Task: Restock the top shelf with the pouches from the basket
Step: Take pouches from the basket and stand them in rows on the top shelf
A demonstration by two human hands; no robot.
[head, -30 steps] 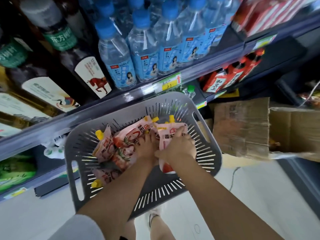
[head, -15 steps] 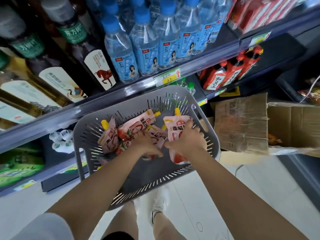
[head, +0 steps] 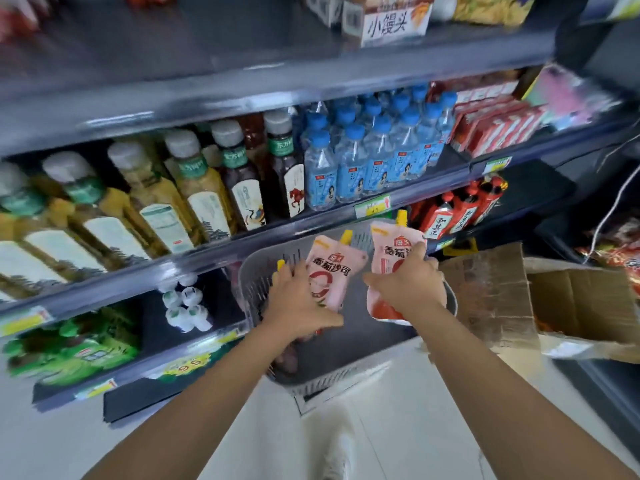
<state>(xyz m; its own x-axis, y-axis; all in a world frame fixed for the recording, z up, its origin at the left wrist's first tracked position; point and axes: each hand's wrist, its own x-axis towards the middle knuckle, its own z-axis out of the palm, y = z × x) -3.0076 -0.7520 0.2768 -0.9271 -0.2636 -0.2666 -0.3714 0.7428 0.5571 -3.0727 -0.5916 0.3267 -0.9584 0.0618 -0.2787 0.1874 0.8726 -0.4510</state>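
Left hand (head: 298, 303) at lower centre, fingers and thumb curled round the left edge of a pink plastic pouch with a yellow spout (head: 334, 271), held upright over the grey slotted plastic basket (head: 258, 282). Just to the right, right hand (head: 412, 284) gripping a second pink yellow-spouted pouch (head: 389, 249) by its middle, raised slightly higher. Further pouches (head: 280, 264) low in the basket, mostly blurred, one yellow cap showing by the left fingers.

Dark grey top shelf (head: 207, 53) across the upper frame, well above both hands, with a cream printed carton (head: 394, 22) at upper centre-right. Between the hands and that shelf, the middle shelf (head: 207, 252) with its jutting front lip and stock, from left: yellow tea bottles with white caps (head: 194, 188), dark tea bottles (head: 249, 174), clear water bottles with blue caps (head: 363, 161), red cartons (head: 495, 128).

At lower left, green packets (head: 69, 344) and small white-capped bottles (head: 185, 303). Right of the basket, red sauce bottles (head: 460, 209), then an open brown cardboard box (head: 571, 299) at the right edge.
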